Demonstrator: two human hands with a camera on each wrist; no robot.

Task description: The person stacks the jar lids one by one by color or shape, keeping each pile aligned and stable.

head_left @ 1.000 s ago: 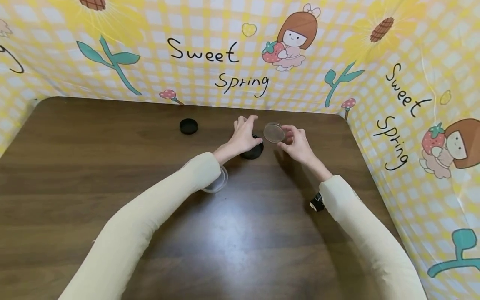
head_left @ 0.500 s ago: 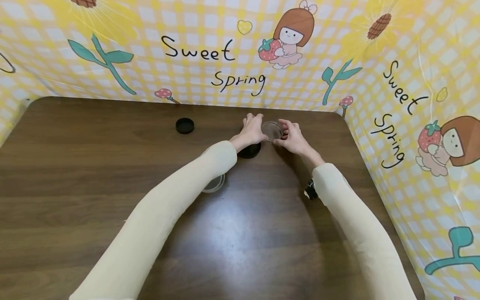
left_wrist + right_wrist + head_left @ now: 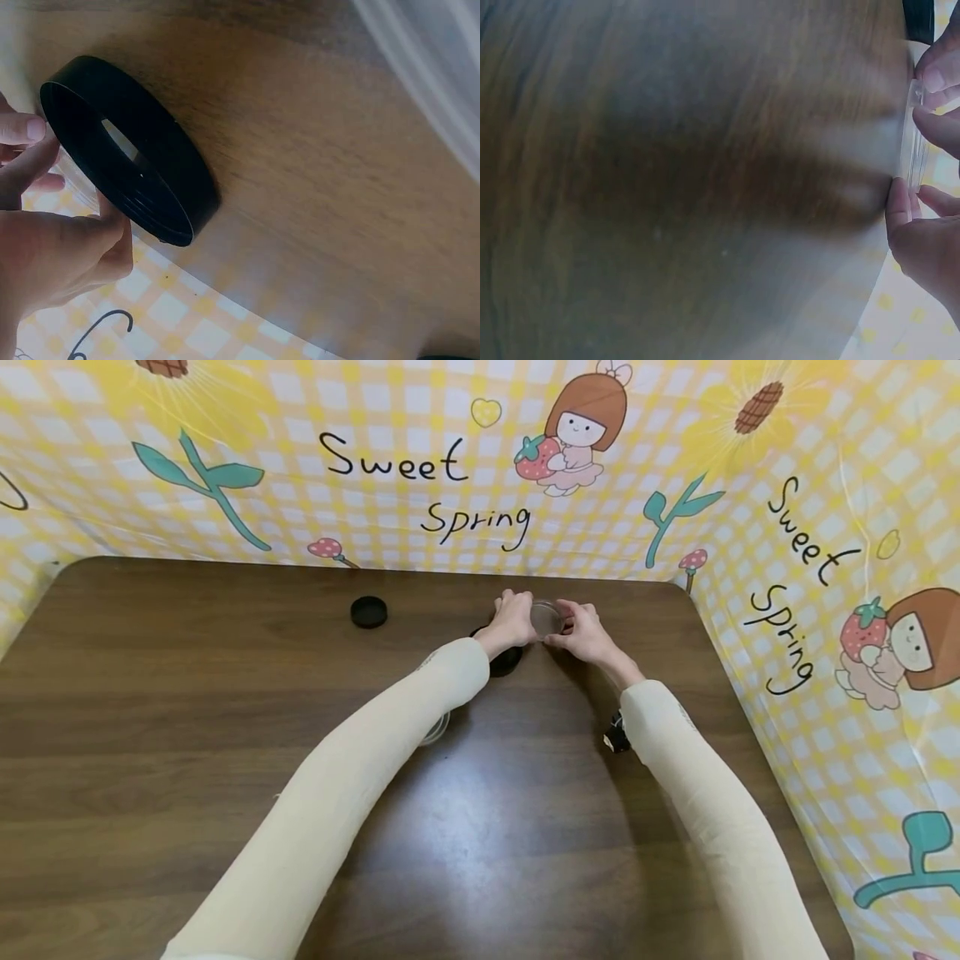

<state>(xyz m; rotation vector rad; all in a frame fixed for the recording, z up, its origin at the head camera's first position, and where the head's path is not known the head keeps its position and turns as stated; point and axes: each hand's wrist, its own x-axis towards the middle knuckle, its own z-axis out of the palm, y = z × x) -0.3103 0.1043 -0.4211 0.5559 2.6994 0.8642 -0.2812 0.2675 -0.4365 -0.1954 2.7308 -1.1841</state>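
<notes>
A clear, shallow round container is between my two hands near the table's far edge. My right hand grips its right side with thumb and fingers. On its left side, my left hand pinches the edge, with part of that hand's grip hidden. Under the left wrist lies a black round screw lid, partly covered in the head view. The left wrist view shows that lid with its hollow side visible. The right wrist view shows the container edge-on, with fingers at both ends.
Another black round lid lies farther left on the brown wooden table. A second clear round container is mostly hidden behind the left sleeve. Patterned yellow checked cloth borders the table's back and right sides.
My left hand has moved right, from above the black lid to the clear container, and its fingers have closed on the edge. The right hand keeps its hold, with the container staying nearly in place.
</notes>
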